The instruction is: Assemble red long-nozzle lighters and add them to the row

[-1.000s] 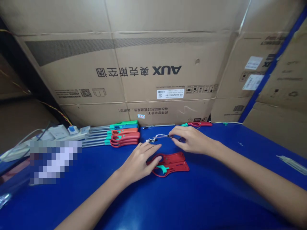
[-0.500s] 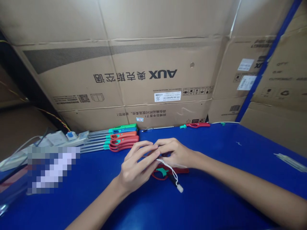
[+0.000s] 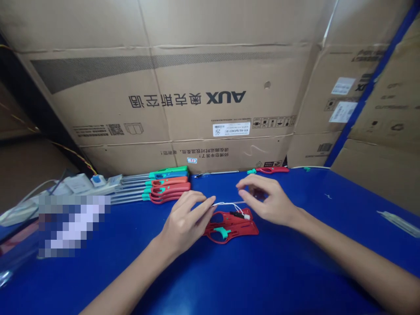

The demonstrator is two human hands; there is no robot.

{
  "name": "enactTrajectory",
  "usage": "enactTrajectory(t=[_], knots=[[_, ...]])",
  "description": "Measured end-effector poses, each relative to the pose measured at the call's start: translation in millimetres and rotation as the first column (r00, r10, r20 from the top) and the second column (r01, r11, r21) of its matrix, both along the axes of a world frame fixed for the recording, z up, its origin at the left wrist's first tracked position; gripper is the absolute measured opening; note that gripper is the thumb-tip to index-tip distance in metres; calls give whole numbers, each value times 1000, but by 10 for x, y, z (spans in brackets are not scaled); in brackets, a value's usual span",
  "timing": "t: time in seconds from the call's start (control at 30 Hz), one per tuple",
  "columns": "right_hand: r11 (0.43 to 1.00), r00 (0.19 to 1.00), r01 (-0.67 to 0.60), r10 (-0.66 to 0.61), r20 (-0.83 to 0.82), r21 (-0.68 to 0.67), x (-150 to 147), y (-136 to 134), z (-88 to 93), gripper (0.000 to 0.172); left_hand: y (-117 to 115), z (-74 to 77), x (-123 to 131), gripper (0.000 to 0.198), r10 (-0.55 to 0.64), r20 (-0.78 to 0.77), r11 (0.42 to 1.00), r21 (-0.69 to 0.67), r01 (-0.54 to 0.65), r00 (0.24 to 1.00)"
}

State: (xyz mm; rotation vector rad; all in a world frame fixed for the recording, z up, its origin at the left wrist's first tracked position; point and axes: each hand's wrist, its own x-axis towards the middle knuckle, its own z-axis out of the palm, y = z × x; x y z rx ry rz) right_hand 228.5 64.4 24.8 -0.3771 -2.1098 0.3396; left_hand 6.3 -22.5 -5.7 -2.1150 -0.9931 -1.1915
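Observation:
Over the open red lighter casing (image 3: 244, 231), my left hand (image 3: 188, 221) is pinched on a white wire (image 3: 226, 203). The wire loops right to a small black igniter part (image 3: 236, 215) with a white end (image 3: 246, 216). A teal trigger (image 3: 223, 232) sits in the casing, which lies on the table with its left end partly behind my left hand. My right hand (image 3: 274, 201) hovers up and right of the casing, fingers curved and thumb apart. A thin greyish strip (image 3: 241, 202) runs toward it; whether the fingers touch it I cannot tell.
Lighters in red, orange, blue and green (image 3: 170, 188) lie stacked at the back left, beside a power strip (image 3: 113, 188) with plugs. Another red lighter (image 3: 271, 169) and a thin metal rod (image 3: 223, 172) lie along the cardboard wall (image 3: 197, 70). Clear strips (image 3: 398, 223) lie far right.
My right hand has moved away from my left, to the right and up. The casing now shows more fully, and the wire's white end has swung up over it.

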Motion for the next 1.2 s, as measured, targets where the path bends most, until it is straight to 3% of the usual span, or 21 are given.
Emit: enactTrajectory(t=[0.13, 0.23, 0.4, 0.67, 0.9, 1.2], knots=[[999, 998, 14, -11, -59, 40, 154, -5, -147, 8, 47, -66, -33, 16, 42, -44, 985, -167, -49, 998], [991, 990, -55, 38, 137, 122, 203, -26, -224, 18, 56, -81, -45, 13, 24, -74, 965, -258, -42, 997], [991, 931, -122, 93, 354, 61, 196, -25, -282, 15, 47, -66, -73, 14, -13, -117, 933, -358, -30, 993], [988, 890, -153, 148, 430, -22, 181, -26, -344, 23, 46, -24, -124, 22, -109, -223, 832, -554, -34, 969], [990, 875, -136, 137, 464, -35, 185, 7, -381, 23, 28, 3, -156, 19, -138, -202, 738, -674, -35, 970], [992, 881, -118, 124, 457, -41, 207, 6, -367, 8, 14, 38, -135, 16, -106, -219, 677, -730, -91, 970]])
